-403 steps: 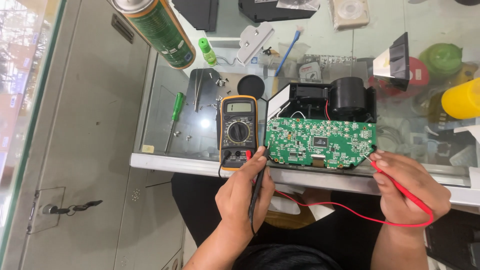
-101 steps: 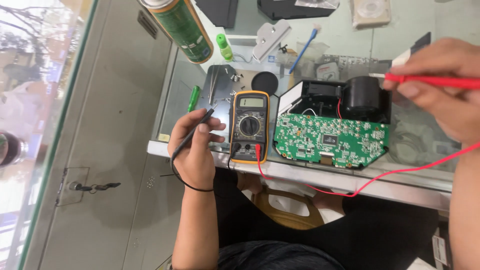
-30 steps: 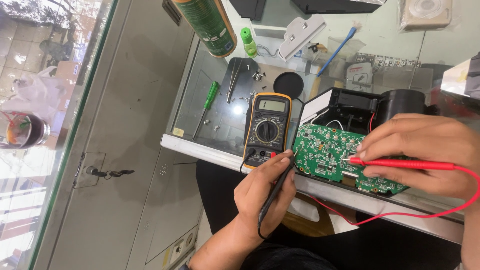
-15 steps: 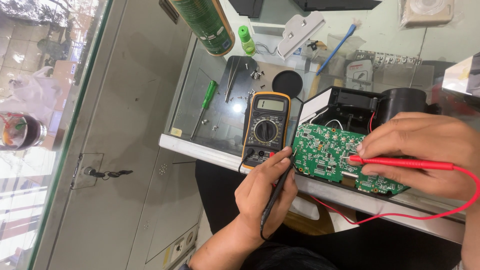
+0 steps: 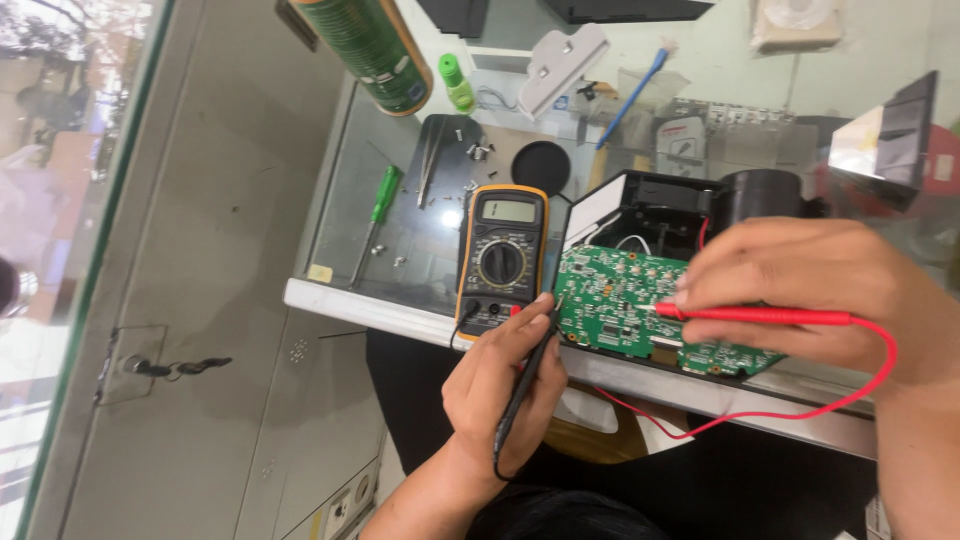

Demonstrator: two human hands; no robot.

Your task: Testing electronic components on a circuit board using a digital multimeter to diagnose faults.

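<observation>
We list: spray can (image 5: 372,48) at eleven o'clock; green screwdriver (image 5: 376,221) at nine; tweezers (image 5: 430,170) beside it; blue toothbrush (image 5: 632,88) at one.

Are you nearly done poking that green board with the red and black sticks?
Done: the black casing is open and the green circuit board bared, with the yellow multimeter on. In hand: the left hand holds the black probe at the board's edge; the right hand presses the red probe onto it. Left: loose screws still wait.
</observation>
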